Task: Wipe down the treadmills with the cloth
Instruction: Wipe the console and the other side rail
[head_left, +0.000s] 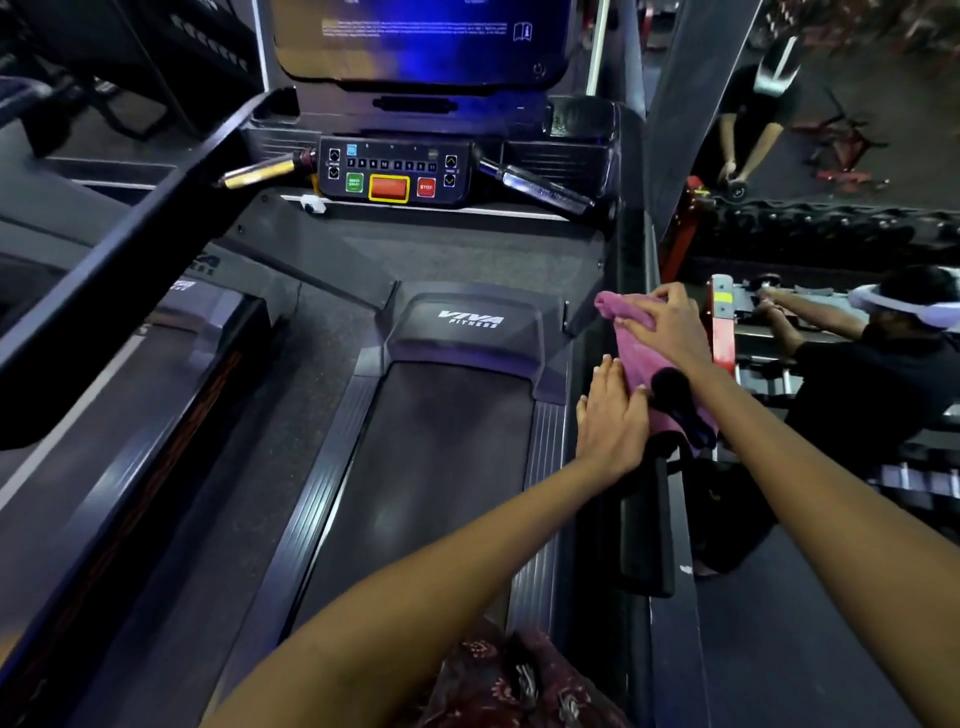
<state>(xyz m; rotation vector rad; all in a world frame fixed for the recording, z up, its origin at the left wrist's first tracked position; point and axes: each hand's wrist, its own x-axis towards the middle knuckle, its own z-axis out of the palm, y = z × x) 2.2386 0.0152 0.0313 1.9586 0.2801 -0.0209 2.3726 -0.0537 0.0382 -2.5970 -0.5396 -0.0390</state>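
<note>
Nearest the viewer, patterned clothing shows at the bottom edge, and both forearms reach forward from it toward the right handrail of the treadmill. The pink cloth lies draped over the rail's padded end, and everything else is best placed from there. The left hand rests flat on the near, inner side of the cloth, fingers straight and together, pressing rather than clutching. The right hand sits on the cloth's far part, fingers spread and lightly bent over it; whether they pinch the fabric cannot be told.

Inward of the cloth runs the belt, and beyond it the motor cover. Farther still stands the console with its buttons and two short grips, then the screen. A mirror lies outward of the cloth.

Judging by this, the wipe is at the right rail only. Nothing shows which surfaces are already clean, and the neighbouring treadmill on the far left likely remains.
</note>
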